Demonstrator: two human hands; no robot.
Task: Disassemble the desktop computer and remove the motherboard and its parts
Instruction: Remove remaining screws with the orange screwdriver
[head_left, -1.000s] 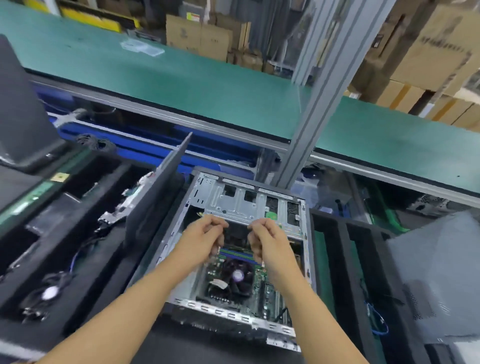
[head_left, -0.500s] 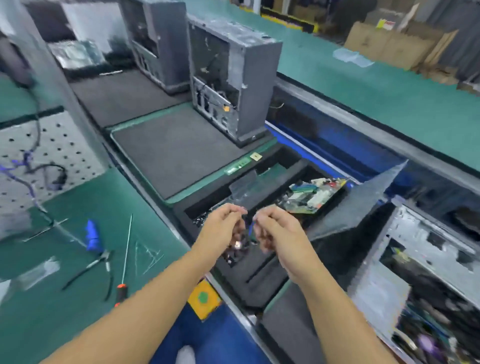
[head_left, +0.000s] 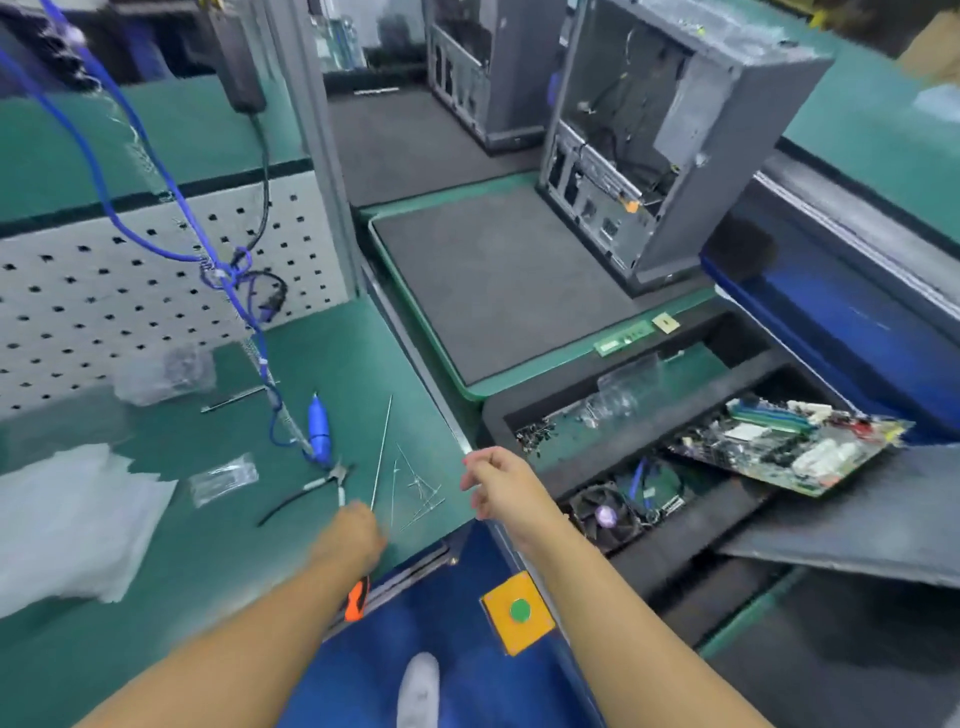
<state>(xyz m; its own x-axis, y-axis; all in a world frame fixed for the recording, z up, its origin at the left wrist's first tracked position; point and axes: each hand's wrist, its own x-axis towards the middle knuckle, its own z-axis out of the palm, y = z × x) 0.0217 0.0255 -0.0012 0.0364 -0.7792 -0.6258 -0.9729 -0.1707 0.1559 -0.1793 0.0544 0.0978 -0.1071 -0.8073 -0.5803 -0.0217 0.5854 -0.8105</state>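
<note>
Green bench (head_left: 208, 551) edge is bearing a screwdriver (head_left: 382, 451) under the left hand (head_left: 353, 535), grip unclear; right hand (head_left: 501, 488) is hovering loosely open; motherboard (head_left: 784, 449), lying tilted on the tray's (head_left: 597, 457) right edge, judged stiff, fragile: edge-hold only.

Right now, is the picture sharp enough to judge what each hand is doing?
Head view: motion blur smears the left hand over the screwdriver, so its grip is unreadable; the right hand is soft but plainly open; wide-angle bending curves the bench edge; light is even, no harsh glare.
</note>
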